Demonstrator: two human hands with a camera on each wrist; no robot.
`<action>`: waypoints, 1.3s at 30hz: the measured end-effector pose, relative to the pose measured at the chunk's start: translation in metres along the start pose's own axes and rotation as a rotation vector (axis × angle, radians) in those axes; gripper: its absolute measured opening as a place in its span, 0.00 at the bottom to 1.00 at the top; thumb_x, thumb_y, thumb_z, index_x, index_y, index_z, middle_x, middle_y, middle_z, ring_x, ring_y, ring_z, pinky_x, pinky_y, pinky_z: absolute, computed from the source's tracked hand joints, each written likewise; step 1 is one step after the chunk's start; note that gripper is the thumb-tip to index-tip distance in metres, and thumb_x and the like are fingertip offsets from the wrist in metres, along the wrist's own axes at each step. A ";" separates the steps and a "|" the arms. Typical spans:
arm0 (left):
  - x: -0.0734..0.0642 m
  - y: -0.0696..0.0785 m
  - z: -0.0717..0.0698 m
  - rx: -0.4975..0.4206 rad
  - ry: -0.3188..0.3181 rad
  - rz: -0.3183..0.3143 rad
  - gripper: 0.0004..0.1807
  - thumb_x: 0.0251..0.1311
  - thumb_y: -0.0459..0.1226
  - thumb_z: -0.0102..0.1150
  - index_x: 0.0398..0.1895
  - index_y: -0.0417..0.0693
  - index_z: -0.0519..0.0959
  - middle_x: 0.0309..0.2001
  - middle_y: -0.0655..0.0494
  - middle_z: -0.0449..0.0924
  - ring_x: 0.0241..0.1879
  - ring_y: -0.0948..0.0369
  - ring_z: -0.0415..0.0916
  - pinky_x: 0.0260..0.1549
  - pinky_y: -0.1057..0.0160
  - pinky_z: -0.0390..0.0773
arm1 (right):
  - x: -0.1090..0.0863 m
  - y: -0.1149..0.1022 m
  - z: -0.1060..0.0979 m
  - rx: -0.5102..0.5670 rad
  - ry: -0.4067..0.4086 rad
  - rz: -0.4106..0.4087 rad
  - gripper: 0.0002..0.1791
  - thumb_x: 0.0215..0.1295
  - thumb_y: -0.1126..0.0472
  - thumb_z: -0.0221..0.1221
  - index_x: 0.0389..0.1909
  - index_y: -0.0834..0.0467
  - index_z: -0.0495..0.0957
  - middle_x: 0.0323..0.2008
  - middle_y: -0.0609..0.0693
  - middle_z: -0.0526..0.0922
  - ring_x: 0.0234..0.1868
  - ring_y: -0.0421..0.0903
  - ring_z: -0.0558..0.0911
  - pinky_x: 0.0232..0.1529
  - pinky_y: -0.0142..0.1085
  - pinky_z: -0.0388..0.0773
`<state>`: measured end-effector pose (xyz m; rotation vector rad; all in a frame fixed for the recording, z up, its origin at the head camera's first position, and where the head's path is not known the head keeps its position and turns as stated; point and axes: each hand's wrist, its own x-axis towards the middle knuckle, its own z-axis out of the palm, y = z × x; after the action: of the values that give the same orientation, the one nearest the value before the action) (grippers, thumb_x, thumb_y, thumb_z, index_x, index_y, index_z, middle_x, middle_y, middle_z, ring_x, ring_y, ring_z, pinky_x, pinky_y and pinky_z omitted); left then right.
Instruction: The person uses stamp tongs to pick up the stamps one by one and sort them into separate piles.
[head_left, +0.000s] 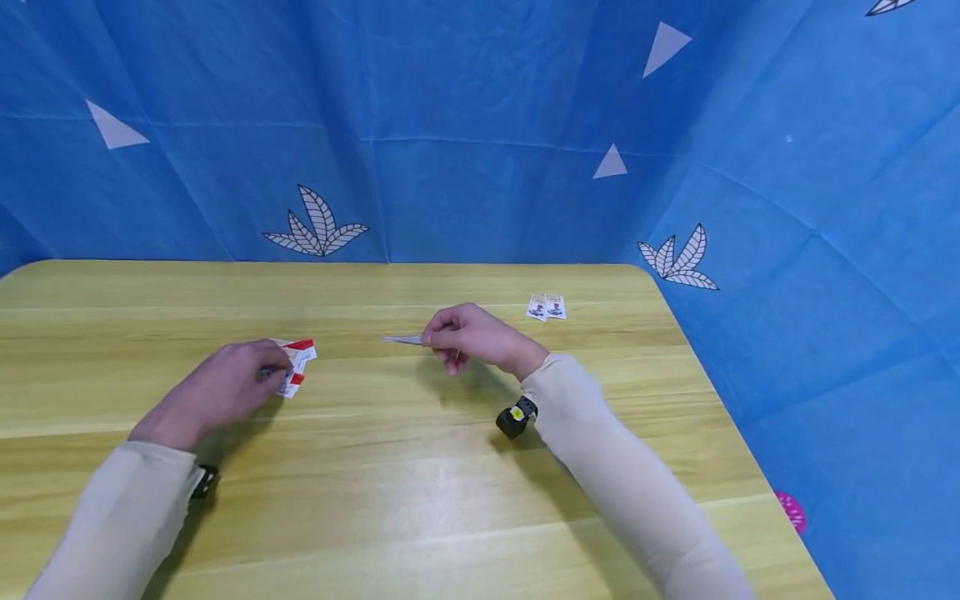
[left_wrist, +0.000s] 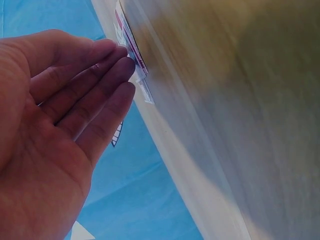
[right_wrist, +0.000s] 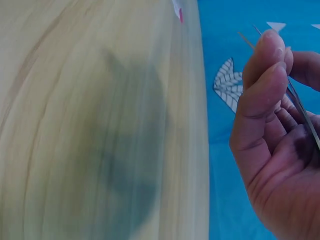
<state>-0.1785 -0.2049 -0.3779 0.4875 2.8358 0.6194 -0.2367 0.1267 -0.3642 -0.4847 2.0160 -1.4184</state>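
Note:
My right hand (head_left: 468, 333) pinches a pair of metal tweezers (head_left: 402, 339) above the middle of the table, their tips pointing left. In the right wrist view, the thin tweezer arms (right_wrist: 302, 107) run back across the palm, and nothing shows between the tips. Palm turned inward, my left hand (head_left: 236, 379) has fairly straight fingers (left_wrist: 107, 107) reaching to several small white-and-red printed papers (head_left: 297, 367) on the left. Its fingertips partly cover these papers (left_wrist: 135, 50). Two small stamp-like papers (head_left: 546, 307) with printed figures lie side by side at the back right.
The light wooden table (head_left: 420, 500) has a rounded back right corner. A blue cloth (head_left: 480, 100) with white triangles and leaf prints hangs behind it and along the right side. Dark wrist devices (head_left: 513, 419) sit below both sleeves.

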 end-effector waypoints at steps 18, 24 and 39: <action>0.000 0.000 0.001 -0.001 0.017 0.010 0.11 0.63 0.31 0.60 0.47 0.34 0.82 0.50 0.37 0.79 0.39 0.49 0.74 0.33 0.56 0.72 | 0.045 -0.009 0.055 0.020 -0.030 0.054 0.12 0.72 0.63 0.55 0.43 0.70 0.78 0.19 0.52 0.74 0.17 0.45 0.74 0.22 0.35 0.73; 0.000 -0.003 0.001 -0.013 0.021 0.026 0.12 0.63 0.31 0.60 0.48 0.33 0.81 0.50 0.37 0.79 0.41 0.49 0.75 0.35 0.53 0.74 | 0.055 -0.009 0.068 -0.016 -0.005 0.054 0.11 0.73 0.63 0.55 0.41 0.69 0.79 0.18 0.53 0.74 0.15 0.45 0.74 0.22 0.35 0.76; 0.001 -0.003 0.002 -0.020 0.033 0.040 0.11 0.63 0.31 0.60 0.46 0.35 0.82 0.48 0.40 0.81 0.45 0.46 0.76 0.43 0.44 0.76 | 0.066 -0.013 0.089 0.030 0.026 0.086 0.10 0.70 0.65 0.56 0.34 0.69 0.79 0.17 0.52 0.74 0.14 0.43 0.74 0.20 0.32 0.75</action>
<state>-0.1800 -0.2066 -0.3816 0.5366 2.8548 0.6683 -0.2262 0.0189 -0.3909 -0.3644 2.0089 -1.4073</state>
